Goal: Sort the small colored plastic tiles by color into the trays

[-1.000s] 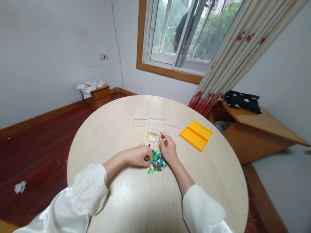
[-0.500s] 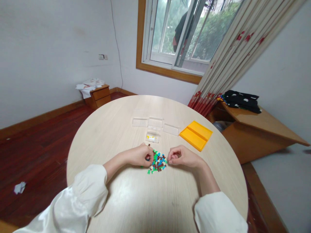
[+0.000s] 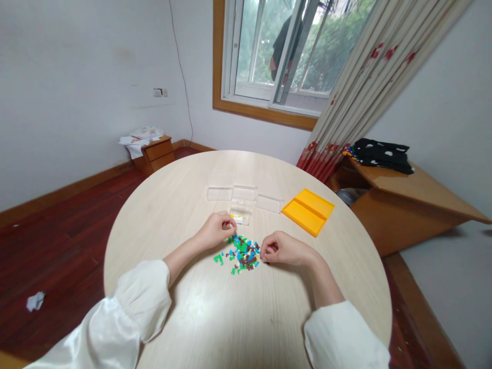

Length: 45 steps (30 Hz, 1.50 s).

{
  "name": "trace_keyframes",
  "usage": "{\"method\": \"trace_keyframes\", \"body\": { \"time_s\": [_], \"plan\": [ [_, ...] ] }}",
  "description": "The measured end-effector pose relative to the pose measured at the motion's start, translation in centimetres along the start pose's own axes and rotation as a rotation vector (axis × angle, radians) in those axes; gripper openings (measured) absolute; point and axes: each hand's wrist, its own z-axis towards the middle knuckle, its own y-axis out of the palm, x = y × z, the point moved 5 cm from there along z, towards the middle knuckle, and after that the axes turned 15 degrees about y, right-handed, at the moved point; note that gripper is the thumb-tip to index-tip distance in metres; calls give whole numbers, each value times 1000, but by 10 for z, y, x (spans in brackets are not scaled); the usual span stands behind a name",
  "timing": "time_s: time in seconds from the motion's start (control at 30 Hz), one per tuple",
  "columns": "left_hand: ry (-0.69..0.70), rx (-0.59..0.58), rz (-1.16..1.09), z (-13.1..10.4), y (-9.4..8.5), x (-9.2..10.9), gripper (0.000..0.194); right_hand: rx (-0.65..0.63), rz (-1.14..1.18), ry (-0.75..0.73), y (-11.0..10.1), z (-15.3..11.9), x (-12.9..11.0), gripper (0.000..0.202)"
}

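Observation:
A loose pile of small plastic building pieces [image 3: 246,252] in green, blue, brown and cream lies mid-table. My left hand [image 3: 217,229] is over the pile's far left edge, fingertips pinched beside a small clear box [image 3: 246,219] that holds a few yellow pieces. Whatever is between those fingertips is too small or hidden to name. At the pile's right edge, my right hand [image 3: 283,248] rests with thumb and fingers curled together. Its fingertips touch or nearly touch the pieces, and I cannot make out what they hold.
Behind the pile stand three clear boxes, left [image 3: 219,194], middle [image 3: 244,193] and right [image 3: 268,203]. A yellow two-section tray [image 3: 309,211] lies to their right on the round table [image 3: 215,318]. A tilted wooden cabinet [image 3: 407,215] leans beyond the table's right edge.
My left hand has moved away from me, off the pile's left side toward the clear box, uncovering green pieces. My right hand has shifted slightly left against the pile.

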Motion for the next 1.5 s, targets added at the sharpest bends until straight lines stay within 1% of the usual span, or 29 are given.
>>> {"method": "trace_keyframes", "body": {
  "time_s": [0.17, 0.3, 0.47, 0.63, 0.8, 0.97, 1.07, 1.17, 1.23, 1.3, 1.33, 1.37, 1.4, 1.5],
  "plan": [
    [-33, 131, 92, 5, -2, -16, 9, 15, -32, -38, 5, 5, -3, 18],
    [-31, 185, 166, 9, 0, -27, 11, 33, -79, -57, 8, 6, -6, 23],
    [-9, 175, 204, 11, 7, -36, 12, 66, -112, -62, 8, 4, -10, 27],
    [-43, 155, 244, 12, 10, -40, 13, 77, -130, -68, 10, 6, -11, 29],
    [-77, 156, 259, 12, 9, -41, 14, 61, -144, -69, 11, 5, -13, 34],
    [-66, 179, 248, 13, 6, -36, 14, 71, -125, -61, 10, 5, -12, 25],
    [-79, 210, 233, 13, -1, -30, 16, 52, -109, -60, 11, 6, -10, 19],
    [-87, 259, 224, 11, -10, -23, 30, 33, -108, -75, 12, 6, -10, 16],
    [-78, 289, 223, 8, -17, -19, 34, 7, -101, -91, 14, 5, -11, 14],
    [-75, 312, 222, 4, -22, -15, 35, -20, -49, -108, 15, 4, -12, 13],
    [-77, 325, 217, 3, -25, -14, 35, -12, 3, -121, 14, 5, -12, 13],
    [-83, 338, 210, 2, -27, -14, 36, 22, 65, -143, 11, 6, -13, 14],
    [-92, 351, 198, 1, -29, -13, 36, 83, 133, -171, 7, 8, -12, 14],
    [-135, 381, 137, 0, -34, -13, 35, 368, 350, -229, -10, 18, -6, 17]
  ]
}}
